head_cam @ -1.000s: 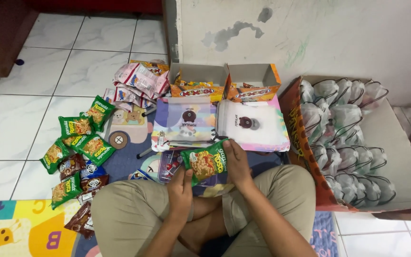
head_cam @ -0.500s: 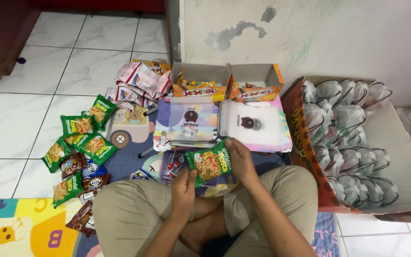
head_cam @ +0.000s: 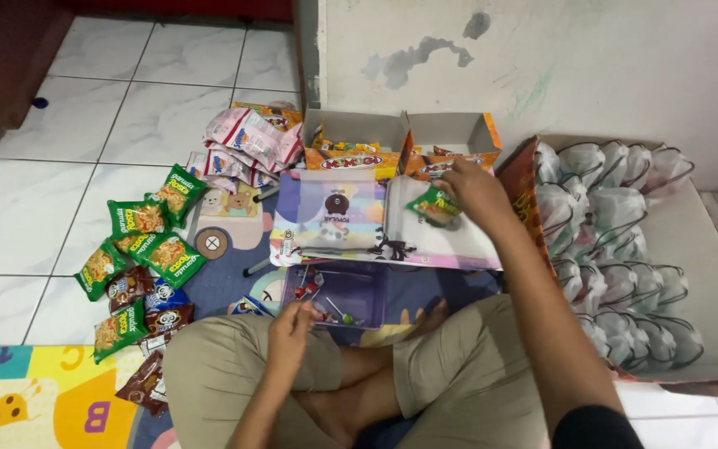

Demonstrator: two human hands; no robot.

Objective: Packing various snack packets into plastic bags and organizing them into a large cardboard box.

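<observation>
Green snack packet held out over a printed bag

Head view: the right hand [head_cam: 477, 187] pinches the green snack packet [head_cam: 434, 204] above the printed bag [head_cam: 446, 237]; the left hand [head_cam: 292, 326], fingers curled, touches lollipops [head_cam: 326, 309] in the clear box [head_cam: 351, 291].

A: What do the right hand's [head_cam: 477, 189] fingers hide?

B: The top of the green snack packet [head_cam: 435, 205] they pinch; its far edge is covered.

A: And under the left hand [head_cam: 290, 326]?

B: Its fingertips curl over the near rim of the purple tray [head_cam: 369, 293], and whatever small thing they hold is too tiny to tell.

A: The arms?

B: Both are cut off by the bottom edge.
</observation>
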